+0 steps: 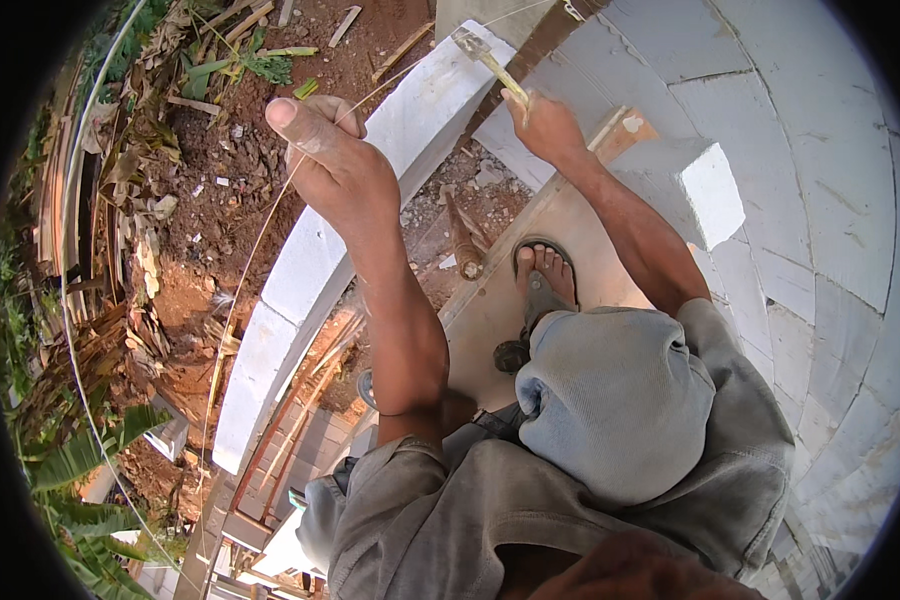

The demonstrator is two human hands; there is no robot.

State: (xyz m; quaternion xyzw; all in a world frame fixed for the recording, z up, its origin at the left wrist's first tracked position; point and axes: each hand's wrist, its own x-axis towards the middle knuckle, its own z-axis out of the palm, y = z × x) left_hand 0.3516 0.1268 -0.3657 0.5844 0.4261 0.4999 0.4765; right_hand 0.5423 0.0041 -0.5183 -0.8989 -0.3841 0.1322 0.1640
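Partly hidden, the work shows itself only in pieces: the person's bent knee in grey cloth (615, 400) covers the near part of the pale wooden plank (490, 300) they stand on, and only one sandalled foot (542, 275) shows beyond it. The thin pale string (255, 245) is hard to follow; it runs from the left hand (330, 160) down and to the left over the red earth and fades among the dry leaves, and a second stretch goes from the same fingers up toward the right hand (550, 125), nearly lost against the long white block course (310, 270).

The left hand's fingers are curled shut, the thumb (295, 115) pressed flat along the top, pinching the string between thumb and forefinger; the fingertips themselves are turned away from the camera. The right hand is closed around a short yellowish stick (500, 75), whose far end reaches a small grey metal piece (467, 42) at the top of the white block course; whether that piece is a nail, a hook or a tool head cannot be told. The right fingers are seen from behind, so how tightly they close is unclear.

Just beside the right hand's wrist lies a loose white block (710, 190). Beyond the right fingers, a dark brown board (530, 55) crosses the white block wall (830, 200).
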